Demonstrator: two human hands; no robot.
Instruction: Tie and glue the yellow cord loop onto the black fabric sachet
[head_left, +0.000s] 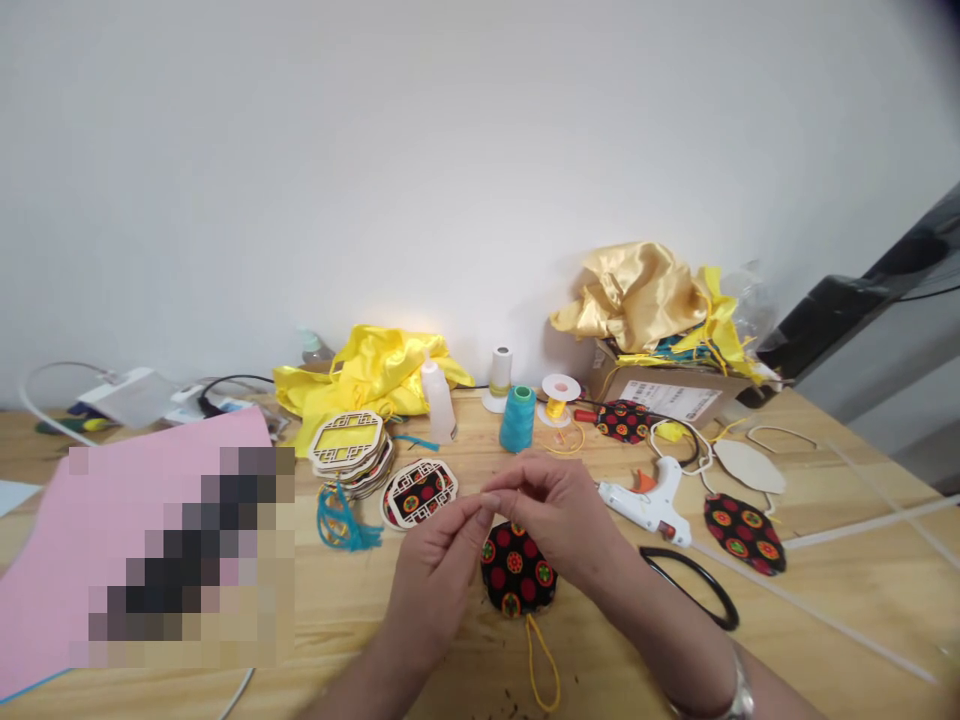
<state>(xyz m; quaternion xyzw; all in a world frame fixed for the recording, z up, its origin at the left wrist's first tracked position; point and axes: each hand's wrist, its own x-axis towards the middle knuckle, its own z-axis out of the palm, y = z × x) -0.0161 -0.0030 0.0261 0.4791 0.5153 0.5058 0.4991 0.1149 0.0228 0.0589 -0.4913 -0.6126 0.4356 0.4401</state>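
Thumb and fingers pinched, my left hand (442, 565) meets my right hand (551, 510) just above a black patterned fabric piece (520, 580). My right hand's fingers are pinched too; whatever lies between the fingertips is too small to make out. The fabric piece has red, orange and green flower motifs, and a yellow cord loop (541, 665) hangs from its near edge. Left of my hands lies a wooden lattice frame (420, 493) with the same fabric behind it. A white glue gun (649, 505) rests close to my right forearm.
Lattice frames are stacked (349, 445) beside teal ribbon (345, 520) and yellow satin (375, 360). A squeeze bottle (439, 405), teal thread cone (517, 420) and yellow cord spool (559, 400) stand behind my hands. A cardboard box (660, 390) holds fabric. Black scissors handle (697, 590) lies right.
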